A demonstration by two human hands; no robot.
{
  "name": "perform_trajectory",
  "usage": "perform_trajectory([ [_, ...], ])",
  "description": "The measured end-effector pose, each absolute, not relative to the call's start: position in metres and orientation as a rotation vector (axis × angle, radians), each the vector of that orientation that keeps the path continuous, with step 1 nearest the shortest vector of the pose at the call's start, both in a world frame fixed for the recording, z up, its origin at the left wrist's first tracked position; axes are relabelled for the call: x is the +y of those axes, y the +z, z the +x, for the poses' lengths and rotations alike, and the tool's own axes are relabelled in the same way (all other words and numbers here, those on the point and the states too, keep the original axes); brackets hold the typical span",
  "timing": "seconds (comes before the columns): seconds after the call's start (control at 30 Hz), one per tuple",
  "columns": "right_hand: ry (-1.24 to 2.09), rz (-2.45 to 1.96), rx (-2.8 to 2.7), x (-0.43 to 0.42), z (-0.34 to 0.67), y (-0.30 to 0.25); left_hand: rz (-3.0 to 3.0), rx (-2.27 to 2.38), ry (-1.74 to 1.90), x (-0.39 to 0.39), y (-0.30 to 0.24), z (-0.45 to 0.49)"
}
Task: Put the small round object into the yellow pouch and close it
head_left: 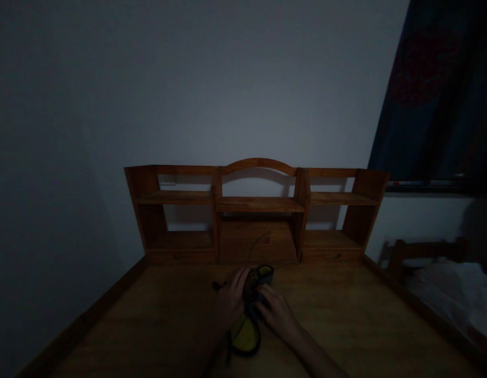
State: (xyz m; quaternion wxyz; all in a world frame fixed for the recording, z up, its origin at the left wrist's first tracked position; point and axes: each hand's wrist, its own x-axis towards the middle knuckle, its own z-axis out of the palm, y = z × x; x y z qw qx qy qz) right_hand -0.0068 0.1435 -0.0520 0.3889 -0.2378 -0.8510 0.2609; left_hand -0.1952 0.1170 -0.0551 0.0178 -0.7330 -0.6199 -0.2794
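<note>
Currently I am pressing left hand (230, 303) and right hand (278, 314) onto the yellow pouch (245, 337), apparently steadying it on the table (345, 315) just before the shelf unit (259, 205); whether either is clamping it, I cannot tell.

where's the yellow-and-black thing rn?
Head view: the yellow-and-black item lies centre on the desk, touched by the left hand and right hand, in front of the wooden shelf unit.

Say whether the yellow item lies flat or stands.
Flat: the item lies on the desk under left hand and right hand, yellow up.
</note>
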Motion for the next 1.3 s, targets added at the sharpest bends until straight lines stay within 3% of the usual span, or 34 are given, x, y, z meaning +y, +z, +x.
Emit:
perform_trajectory([
  [0.37,0.563,-0.634,-2.206,0.145,-0.005,-0.061,-2.278,-1.955,-0.865,0.118,-0.056,-0.195],
  [1.3,0.695,-0.582,-2.17,0.146,-0.009,-0.055,-2.223,-1.943,-0.78,0.122,-0.063,-0.194],
])
